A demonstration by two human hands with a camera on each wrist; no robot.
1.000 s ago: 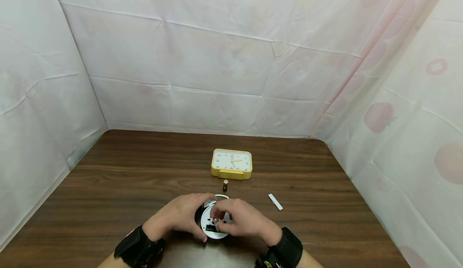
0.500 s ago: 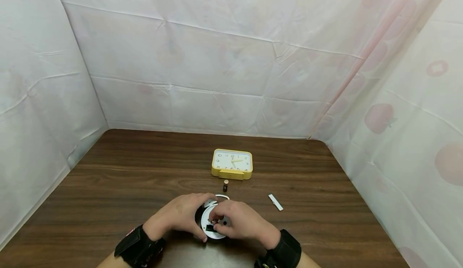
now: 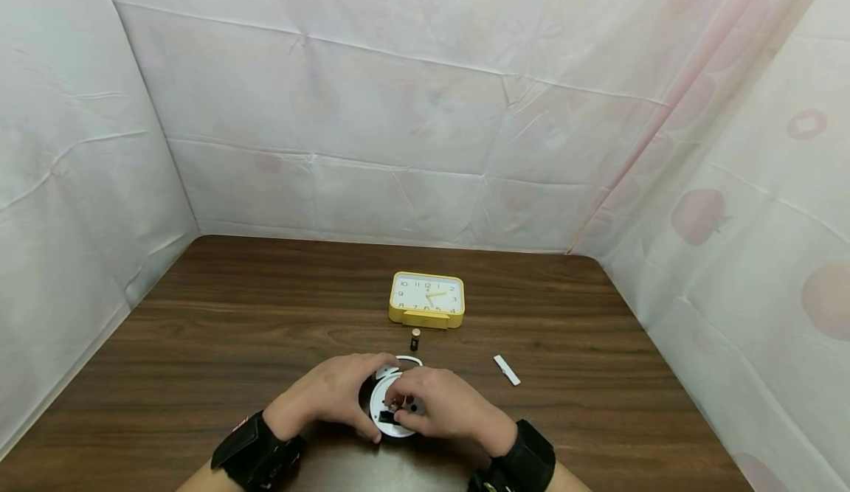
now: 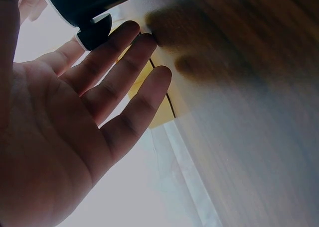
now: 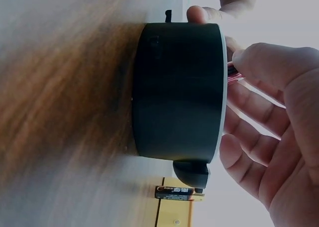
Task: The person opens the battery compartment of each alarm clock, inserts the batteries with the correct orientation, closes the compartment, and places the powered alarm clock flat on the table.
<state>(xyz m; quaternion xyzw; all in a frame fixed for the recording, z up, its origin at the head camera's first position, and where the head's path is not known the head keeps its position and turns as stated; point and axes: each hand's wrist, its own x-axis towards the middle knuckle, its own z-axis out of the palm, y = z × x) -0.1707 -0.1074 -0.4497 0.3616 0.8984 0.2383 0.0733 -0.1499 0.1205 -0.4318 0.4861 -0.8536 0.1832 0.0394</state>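
Note:
A round clock (image 3: pixel 377 412) with a white back and a black body (image 5: pixel 179 92) lies back side up in front of me, its dark battery slot uncovered. My left hand (image 3: pixel 335 395) holds it from the left, thumb at the near edge and forefinger at the far edge; the other fingers (image 4: pixel 124 72) stretch out past it. Over the back, my right hand (image 3: pixel 446 408) pinches a small battery (image 5: pixel 233 73) with dark and reddish stripes between thumb and forefinger, right at the slot. In the head view those fingers hide most of that battery.
Behind the clock a second battery (image 3: pixel 415 339) stands upright on the brown table (image 3: pixel 265 293). Beyond it sits a yellow rectangular alarm clock (image 3: pixel 427 296). A narrow white cover (image 3: pixel 507 370) lies to the right. Pale cloth (image 3: pixel 392 108) hangs around the table.
My right fingers have shifted slightly over the slot and closed in more on the battery, whose shiny end showed earlier. My left hand and the clock have stayed put.

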